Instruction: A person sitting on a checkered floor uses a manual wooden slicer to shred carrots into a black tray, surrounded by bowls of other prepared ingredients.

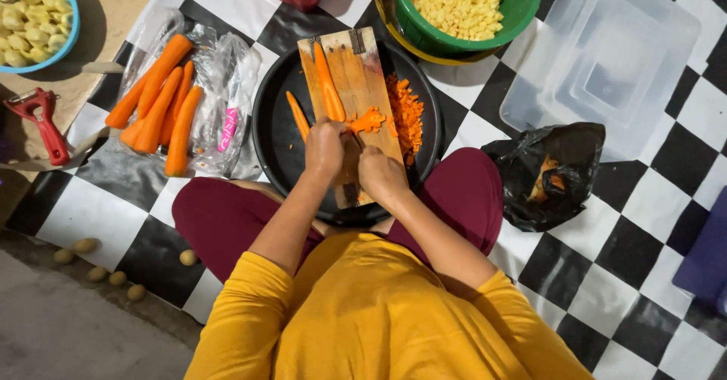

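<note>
A wooden cutting board (362,73) lies across a round black tray (274,126) in front of my lap. My left hand (324,149) presses down on carrot strips at the board's middle, next to a small heap of diced carrot (369,120). My right hand (381,174) is closed around a knife handle, the blade mostly hidden between my hands. A long carrot strip (327,83) rests on the board and another (298,115) lies on the tray. A larger heap of diced carrot (407,111) sits on the tray to the right of the board.
Whole peeled carrots (159,104) lie on clear plastic at left, a red peeler (42,119) beyond them. A blue bowl (70,18) and a green bowl (522,1) hold yellow pieces. Stacked clear containers (606,62) and a black bag of peels (549,172) sit right. Small potatoes (98,263) lie on the floor.
</note>
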